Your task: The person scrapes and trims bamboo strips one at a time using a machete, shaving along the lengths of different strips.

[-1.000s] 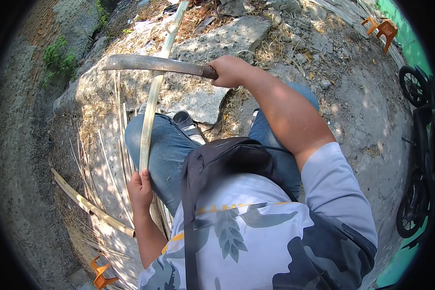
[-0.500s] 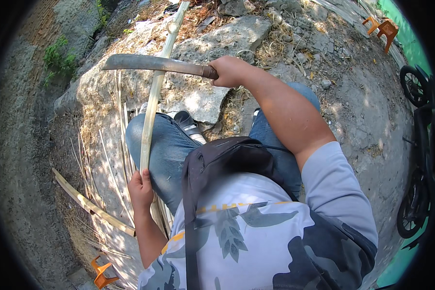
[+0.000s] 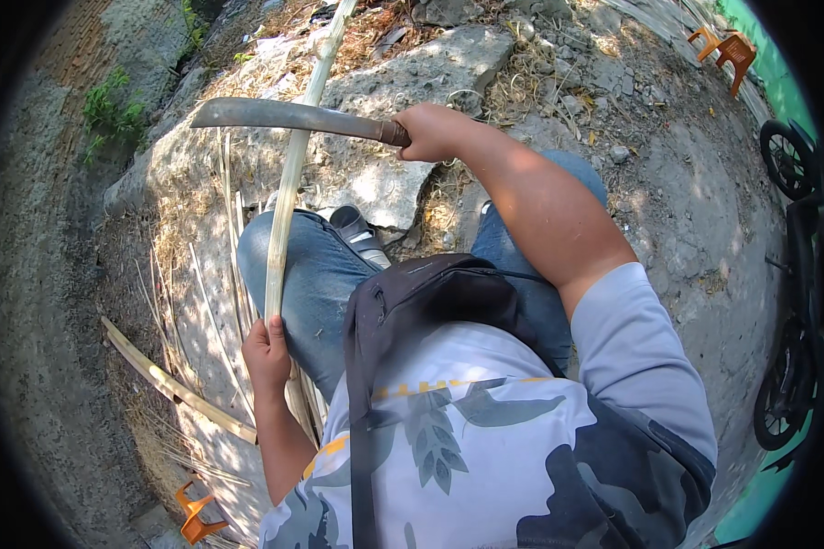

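Note:
A long, pale bamboo strip (image 3: 288,197) with a node near its far end slants from my lap away to the far side, passing along my left thigh. My left hand (image 3: 267,359) is closed around its near end, thumb lying along the strip. Held by its dark handle in my right hand (image 3: 433,134), a machete (image 3: 275,113) points left. Its broad blade crosses the bamboo strip beyond my knees and appears to rest on it; the exact contact of the edge cannot be made out.
Several thin bamboo strips (image 3: 212,311) lie by my left leg, with a thicker bamboo piece (image 3: 178,393) further left. A broken concrete slab (image 3: 421,78) is ahead. Orange chairs (image 3: 734,57) stand far right, above a parked motorcycle (image 3: 792,302); another orange chair (image 3: 195,517) is lower left.
The machete and the bamboo strip have shifted very slightly in the picture, the blade tip a little upward. Both hands keep their grips.

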`<state>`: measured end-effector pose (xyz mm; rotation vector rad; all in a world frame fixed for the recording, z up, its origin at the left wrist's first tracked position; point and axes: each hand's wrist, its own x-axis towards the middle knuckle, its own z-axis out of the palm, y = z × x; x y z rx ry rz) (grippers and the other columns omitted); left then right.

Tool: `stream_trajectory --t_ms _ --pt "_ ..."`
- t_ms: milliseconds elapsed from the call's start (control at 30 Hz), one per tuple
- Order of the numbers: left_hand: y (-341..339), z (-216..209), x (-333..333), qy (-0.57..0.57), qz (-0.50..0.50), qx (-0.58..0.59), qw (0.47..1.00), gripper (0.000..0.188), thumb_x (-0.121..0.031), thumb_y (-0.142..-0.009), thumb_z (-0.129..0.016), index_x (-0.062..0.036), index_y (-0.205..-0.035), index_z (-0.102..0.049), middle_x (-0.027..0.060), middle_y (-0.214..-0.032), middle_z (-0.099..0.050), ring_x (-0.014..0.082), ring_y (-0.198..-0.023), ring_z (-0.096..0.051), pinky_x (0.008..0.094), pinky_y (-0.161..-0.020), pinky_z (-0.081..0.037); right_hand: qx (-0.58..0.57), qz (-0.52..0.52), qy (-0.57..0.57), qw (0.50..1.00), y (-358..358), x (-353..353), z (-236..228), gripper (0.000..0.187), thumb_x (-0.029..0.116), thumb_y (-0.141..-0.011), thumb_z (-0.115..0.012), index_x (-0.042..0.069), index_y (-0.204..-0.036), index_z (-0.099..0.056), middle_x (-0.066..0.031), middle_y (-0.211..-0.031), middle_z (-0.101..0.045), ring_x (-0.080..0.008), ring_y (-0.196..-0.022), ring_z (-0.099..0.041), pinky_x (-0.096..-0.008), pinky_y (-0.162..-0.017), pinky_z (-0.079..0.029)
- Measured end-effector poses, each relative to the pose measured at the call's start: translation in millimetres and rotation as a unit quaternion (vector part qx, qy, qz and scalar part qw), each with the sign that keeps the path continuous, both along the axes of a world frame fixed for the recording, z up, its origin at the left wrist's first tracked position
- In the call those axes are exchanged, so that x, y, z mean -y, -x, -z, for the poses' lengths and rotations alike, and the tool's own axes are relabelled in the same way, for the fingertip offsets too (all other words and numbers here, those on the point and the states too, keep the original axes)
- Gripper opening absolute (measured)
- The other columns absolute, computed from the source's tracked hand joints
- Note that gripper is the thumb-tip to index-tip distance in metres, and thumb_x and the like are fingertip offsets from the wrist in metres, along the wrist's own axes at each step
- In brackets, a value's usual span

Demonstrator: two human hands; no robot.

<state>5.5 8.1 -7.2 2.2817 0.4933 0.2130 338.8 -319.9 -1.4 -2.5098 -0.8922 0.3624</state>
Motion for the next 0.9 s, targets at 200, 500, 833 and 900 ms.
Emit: stream_trajectory --t_ms 200,500,833,900 --pt "3 -2 -3 -0.002 -0.005 -0.041 0.999 0.044 -0.036 -0.105 -0.055 -0.0048 -0.075 -0.053 -0.0059 -0.065 -0.045 0.0042 -0.063 -0.037 0.0245 -0.055 -0.031 -0.021 0.008 0.004 1.000 2 0 -1 0.036 0.030 -0.076 -0.077 0.008 -0.102 -0.067 -0.0159 -0.096 -0.072 -0.0354 -0.095 -0.069 -0.0470 -0.082 -0.054" --pt "0 4 -4 -0.010 -0.007 -0.004 1.000 0.049 -0.037 -0.103 -0.058 -0.0046 -0.070 -0.045 -0.0039 -0.060 -0.038 0.0058 -0.060 -0.033 0.0280 -0.051 -0.028 -0.023 0.024 -0.001 0.999 2 -1 -7 0.027 0.023 -0.077 -0.071 0.012 -0.102 -0.069 -0.0139 -0.096 -0.072 -0.0335 -0.095 -0.070 -0.0462 -0.082 -0.054" --pt "5 -1 -4 -0.025 0.000 -0.037 0.999 0.048 -0.041 -0.104 -0.057 -0.0058 -0.073 -0.050 -0.0066 -0.064 -0.043 0.0045 -0.061 -0.036 0.0255 -0.053 -0.030 0.122 -0.067 0.094 0.986 31 -9 -47 0.022 0.018 -0.074 -0.068 0.018 -0.096 -0.067 -0.0102 -0.088 -0.071 -0.0319 -0.088 -0.070 -0.0469 -0.077 -0.055" --pt "2 1 0 -0.028 -0.004 0.013 1.000 0.054 -0.042 -0.101 -0.061 -0.0028 -0.068 -0.043 0.0002 -0.056 -0.038 0.0085 -0.057 -0.034 0.0309 -0.049 -0.029 0.100 -0.043 0.068 0.992 20 -4 -37 0.022 0.018 -0.074 -0.068 0.015 -0.096 -0.067 -0.0115 -0.089 -0.071 -0.0335 -0.087 -0.069 -0.0470 -0.077 -0.055"
